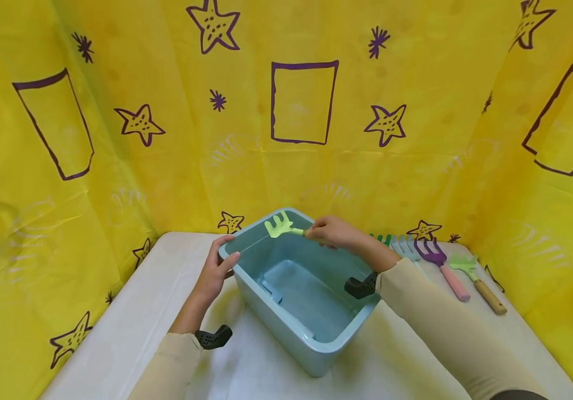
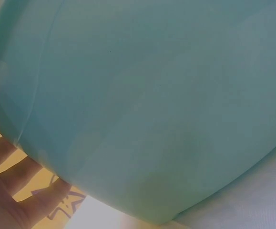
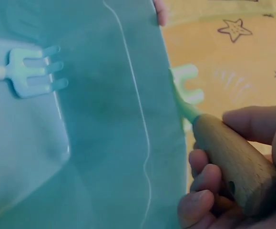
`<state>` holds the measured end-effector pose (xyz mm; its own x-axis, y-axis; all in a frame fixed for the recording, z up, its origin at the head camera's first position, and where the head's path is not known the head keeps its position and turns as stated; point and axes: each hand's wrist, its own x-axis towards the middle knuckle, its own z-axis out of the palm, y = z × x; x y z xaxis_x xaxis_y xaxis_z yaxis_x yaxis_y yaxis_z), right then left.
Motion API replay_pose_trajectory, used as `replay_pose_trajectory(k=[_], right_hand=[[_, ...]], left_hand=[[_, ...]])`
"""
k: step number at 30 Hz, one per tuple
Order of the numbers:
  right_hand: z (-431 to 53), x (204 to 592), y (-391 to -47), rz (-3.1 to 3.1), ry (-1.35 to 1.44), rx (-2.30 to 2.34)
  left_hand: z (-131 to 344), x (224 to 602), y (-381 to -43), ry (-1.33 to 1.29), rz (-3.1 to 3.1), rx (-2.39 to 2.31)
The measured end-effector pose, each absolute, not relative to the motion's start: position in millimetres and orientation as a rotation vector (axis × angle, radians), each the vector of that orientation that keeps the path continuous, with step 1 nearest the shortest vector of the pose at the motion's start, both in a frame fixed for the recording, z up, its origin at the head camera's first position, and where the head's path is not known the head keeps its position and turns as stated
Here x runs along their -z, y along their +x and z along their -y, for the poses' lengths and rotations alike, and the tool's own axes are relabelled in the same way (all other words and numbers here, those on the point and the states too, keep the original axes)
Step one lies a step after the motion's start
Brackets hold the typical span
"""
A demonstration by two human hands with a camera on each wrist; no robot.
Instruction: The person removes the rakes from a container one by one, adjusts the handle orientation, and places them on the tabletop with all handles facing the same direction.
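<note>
A blue-green plastic tub (image 1: pixel 286 328) stands on the white table. My left hand (image 1: pixel 216 269) grips its rim at the far left corner; the left wrist view shows fingers (image 2: pixel 45 202) against the tub's side. Over the far part of the tub, my right hand (image 1: pixel 336 233) holds a small light-green garden fork (image 1: pixel 280 225) by its wooden handle (image 3: pixel 233 162). The fork's prongs point left, near the rim. Inside the tub lies a light-blue three-pronged fork (image 3: pixel 30 71). A thin white line like a string (image 3: pixel 135 90) crosses the tub's inner wall.
On the table's right lie a green rake (image 1: pixel 383 239), a light-blue rake (image 1: pixel 403 248), a purple fork with a pink handle (image 1: pixel 453 282) and another light-green fork with a wooden handle (image 1: pixel 488 295). A yellow patterned sheet (image 1: pixel 306 172) encloses the white table (image 1: pixel 131 344) at the back and sides.
</note>
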<state>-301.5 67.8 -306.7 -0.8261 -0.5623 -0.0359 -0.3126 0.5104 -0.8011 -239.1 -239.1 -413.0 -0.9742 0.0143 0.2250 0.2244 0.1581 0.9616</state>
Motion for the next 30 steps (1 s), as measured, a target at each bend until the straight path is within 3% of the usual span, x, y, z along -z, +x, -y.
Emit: replay_pose_trajectory(k=[16,30], right_hand=[[-132,310,-268,-2.670,-0.576,1.460],[-184,325,-245,-2.758,-0.263,1.478]], left_hand=[[239,415,-237,-0.215,2.291,1.909],[236,401,-229,-0.210,2.304,1.921]])
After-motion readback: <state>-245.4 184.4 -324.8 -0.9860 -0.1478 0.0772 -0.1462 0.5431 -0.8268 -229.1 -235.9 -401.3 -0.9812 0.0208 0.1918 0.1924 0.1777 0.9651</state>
